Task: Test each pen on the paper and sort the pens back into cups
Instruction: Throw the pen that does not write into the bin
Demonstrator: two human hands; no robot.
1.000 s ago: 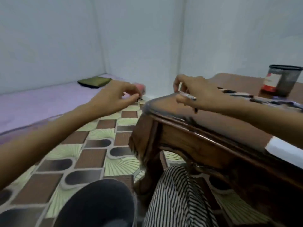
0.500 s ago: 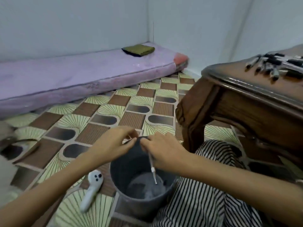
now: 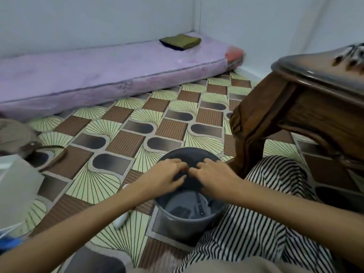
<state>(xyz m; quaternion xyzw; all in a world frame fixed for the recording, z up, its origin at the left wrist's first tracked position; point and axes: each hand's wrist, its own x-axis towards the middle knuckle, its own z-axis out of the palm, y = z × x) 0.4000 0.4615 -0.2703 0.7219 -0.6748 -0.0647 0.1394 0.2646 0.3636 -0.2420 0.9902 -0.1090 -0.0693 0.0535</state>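
Note:
A grey bucket (image 3: 177, 221) stands on the patterned floor beside my striped knee. My left hand (image 3: 165, 178) and my right hand (image 3: 214, 177) hover over its mouth, curled fingertips meeting in the middle. A thin pen (image 3: 199, 203) points down into the bucket from under my right hand, which appears to pinch its top. Whether my left hand also pinches it is hidden. Several more pens (image 3: 352, 56) lie blurred on the wooden table at the upper right.
The carved wooden table (image 3: 307, 103) and its leg stand close to the right of the bucket. A white handheld object (image 3: 121, 221) lies on the floor left of the bucket. A purple mattress (image 3: 98, 73) with a folded green cloth (image 3: 180, 41) runs along the far wall.
My view and both hands dropped from the tabletop to the floor bucket. In the last half second the hands closed together over the bucket mouth, with the pen hanging inside it.

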